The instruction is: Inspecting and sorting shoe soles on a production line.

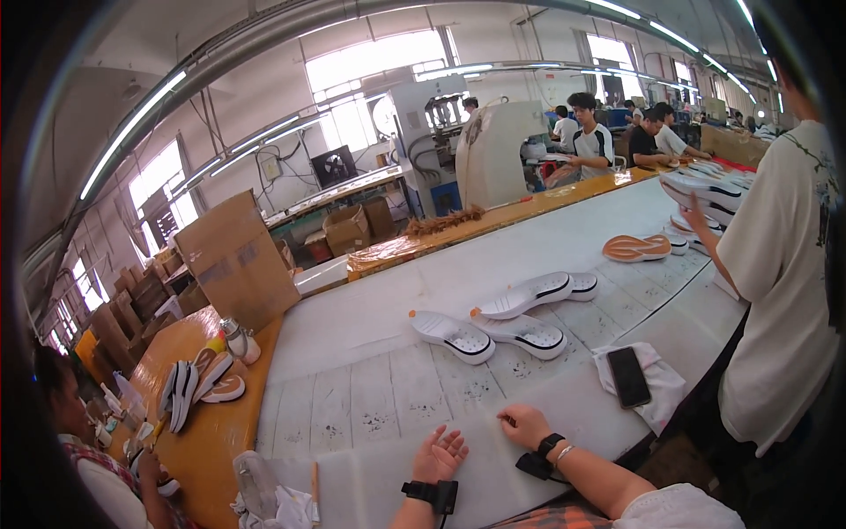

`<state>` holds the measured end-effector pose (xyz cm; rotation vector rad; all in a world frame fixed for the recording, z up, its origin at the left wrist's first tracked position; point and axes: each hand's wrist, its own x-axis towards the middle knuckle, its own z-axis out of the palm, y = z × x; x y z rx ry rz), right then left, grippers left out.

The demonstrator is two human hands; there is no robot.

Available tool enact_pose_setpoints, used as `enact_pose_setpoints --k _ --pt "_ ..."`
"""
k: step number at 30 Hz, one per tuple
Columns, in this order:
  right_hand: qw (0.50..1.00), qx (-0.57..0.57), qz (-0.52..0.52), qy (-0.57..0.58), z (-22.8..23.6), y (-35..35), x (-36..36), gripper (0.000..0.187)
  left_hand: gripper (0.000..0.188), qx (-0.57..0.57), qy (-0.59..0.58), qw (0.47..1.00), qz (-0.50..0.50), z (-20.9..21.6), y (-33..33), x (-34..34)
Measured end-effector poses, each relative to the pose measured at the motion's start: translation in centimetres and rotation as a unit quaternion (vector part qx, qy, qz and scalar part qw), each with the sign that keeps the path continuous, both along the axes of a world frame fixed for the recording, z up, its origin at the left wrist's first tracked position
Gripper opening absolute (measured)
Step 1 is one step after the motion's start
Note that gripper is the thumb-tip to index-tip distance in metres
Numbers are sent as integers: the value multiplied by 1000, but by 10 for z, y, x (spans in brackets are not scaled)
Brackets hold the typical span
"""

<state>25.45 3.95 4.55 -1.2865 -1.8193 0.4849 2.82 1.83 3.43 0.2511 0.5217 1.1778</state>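
My left hand (441,455) rests palm up over the near edge of the pale table, fingers apart and slightly curled, holding nothing. Beside it, my right hand (526,427) is loosely closed, knuckles up, with nothing showing in it. Both wrists wear black straps with small boxes. Beyond my hands lie several white shoe soles with black trim: one sole (452,337) on the left, another sole (522,336) beside it, and a sole (526,295) partly on top of others. Neither hand touches them. A black phone (628,377) lies on a white cloth (663,385) to the right.
At right a standing person (784,264) holds soles (701,191). An orange-bottomed sole (636,249) lies farther back. On the left, a brown table (238,423) carries soles (181,392), a bottle (240,339) and a cardboard box (233,260); another person (88,458) works there.
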Motion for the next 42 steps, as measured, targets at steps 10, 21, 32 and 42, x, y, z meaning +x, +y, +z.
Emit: enact_pose_setpoints --k 10,21,32,42 --pt "1000 30 8 -5 -2 -1 2 12 27 -11 -43 999 6 -8 -2 -2" --pt "1000 -20 -6 -4 5 -5 0 10 27 -6 -69 998 2 -16 -4 -5" --pt "1000 -1 -6 18 3 -4 -1 12 27 -4 -82 997 -2 -19 -3 -6" --pt "1000 -26 -3 16 11 -8 -1 10 27 -11 -82 997 4 -18 -6 -6"
